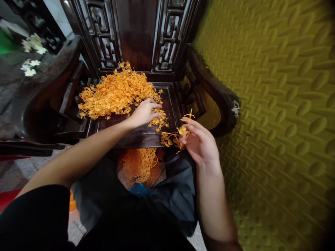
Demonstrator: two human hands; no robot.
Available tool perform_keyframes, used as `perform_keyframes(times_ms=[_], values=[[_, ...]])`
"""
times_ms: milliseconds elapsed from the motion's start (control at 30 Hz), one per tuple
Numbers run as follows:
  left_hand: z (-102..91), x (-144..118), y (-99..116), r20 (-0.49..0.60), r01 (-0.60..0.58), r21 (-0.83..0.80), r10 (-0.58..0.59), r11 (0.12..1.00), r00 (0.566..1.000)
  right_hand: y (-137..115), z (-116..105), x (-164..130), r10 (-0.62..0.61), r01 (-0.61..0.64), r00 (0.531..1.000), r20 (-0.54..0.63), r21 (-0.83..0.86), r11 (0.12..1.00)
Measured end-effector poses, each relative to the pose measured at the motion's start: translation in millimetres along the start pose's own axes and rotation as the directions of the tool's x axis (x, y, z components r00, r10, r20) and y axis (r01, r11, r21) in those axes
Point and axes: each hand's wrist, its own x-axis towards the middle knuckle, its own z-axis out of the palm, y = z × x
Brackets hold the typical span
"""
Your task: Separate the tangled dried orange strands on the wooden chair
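A heap of thin, curly orange strands (117, 92) covers the back left of the dark carved wooden chair seat (171, 104). My left hand (143, 113) lies flat on its edge, fingers loosely spread. My right hand (200, 141) pinches a small orange tuft (183, 130) at the seat's front edge. A black bag (180, 188) below holds more strands, partly hidden. The yellow padded wall (274, 104) crowds my right.
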Motion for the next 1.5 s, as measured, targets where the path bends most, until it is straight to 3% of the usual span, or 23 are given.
perform_keyframes(times_ms=[100, 200, 333, 433, 500, 600, 667, 767, 867, 933, 1033, 1067, 1133, 1267, 1367, 1433, 1500], values=[[-6.2, -13, 28, 0.032, -0.094, -0.046, 0.095, 0.995, 0.995, 3, 0, -1, -0.022, 0.023, 0.999, 0.024, -0.037, 0.999], [-9.8, -30, 58, 0.207, -0.11, -0.295, 0.176, 0.949, 0.962, 7, -2, -2, -0.047, 0.047, 0.999, 0.001, -0.076, 0.996], [-4.2, -36, 75, 0.13, -0.115, -0.305, 0.161, 0.945, 0.978, 13, 1, -3, -0.079, 0.073, 0.995, -0.063, -0.095, 0.993], [1.0, -23, 67, 0.092, -0.011, -0.333, 0.044, 0.943, 0.995, 14, 4, -4, -0.13, 0.12, 0.985, -0.113, -0.093, 0.988], [1.8, -8, 51, 0.035, 0.106, -0.383, -0.1, 0.917, 0.994, 11, 3, -4, -0.182, 0.173, 0.971, -0.154, -0.067, 0.983], [-0.8, 14, 17, -0.128, 0.266, -0.477, -0.365, 0.838, 0.922, 6, -3, -5, -0.253, 0.26, 0.939, -0.231, -0.003, 0.966], [-1.1, 21, -3, -0.079, 0.331, -0.514, -0.428, 0.792, 0.9, 4, -5, -4, -0.259, 0.272, 0.938, -0.232, 0.027, 0.962], [3.8, 17, -9, 0.106, 0.33, -0.35, -0.313, 0.877, 0.944, 4, -5, -1, -0.206, 0.216, 0.966, -0.156, 0.048, 0.975], [9.7, 0, 10, 0.182, 0.109, -0.153, -0.081, 0.982, 0.98, 6, -2, 0, -0.169, 0.177, 0.978, -0.125, 0.056, 0.983], [12.8, -13, 25, 0.289, -0.027, -0.23, 0.094, 0.973, 0.953, 5, 0, 1, -0.164, 0.172, 0.981, -0.105, 0.067, 0.983], [18.3, -27, 40, 0.426, -0.164, -0.373, 0.325, 0.913, 0.844, 2, 2, 0, -0.15, 0.156, 0.987, -0.06, 0.107, 0.982], [19.8, -29, 41, 0.445, -0.189, -0.357, 0.344, 0.915, 0.827, 1, 2, -1, -0.142, 0.147, 0.989, -0.051, 0.12, 0.982], [20.3, -29, 40, 0.476, -0.161, -0.279, 0.282, 0.947, 0.833, -2, 3, -2, -0.142, 0.147, 0.988, -0.055, 0.119, 0.982], [10.2, -26, 32, 0.486, 0.064, -0.277, 0.082, 0.959, 0.87, -3, 1, -3, -0.255, 0.258, 0.964, -0.077, 0.033, 0.966], [11.4, -33, 30, 0.499, 0.002, -0.284, 0.146, 0.959, 0.854, -3, 2, -4, -0.264, 0.265, 0.964, -0.042, 0.029, 0.964], [23.4, -41, 33, 0.551, -0.078, -0.2, 0.178, 0.977, 0.816, -4, 6, -5, -0.267, 0.267, 0.964, -0.016, 0.046, 0.962], [38.5, -46, 37, 0.562, -0.107, -0.098, 0.144, 0.989, 0.814, -6, 8, -7, -0.305, 0.304, 0.952, 0.009, 0.068, 0.95]])
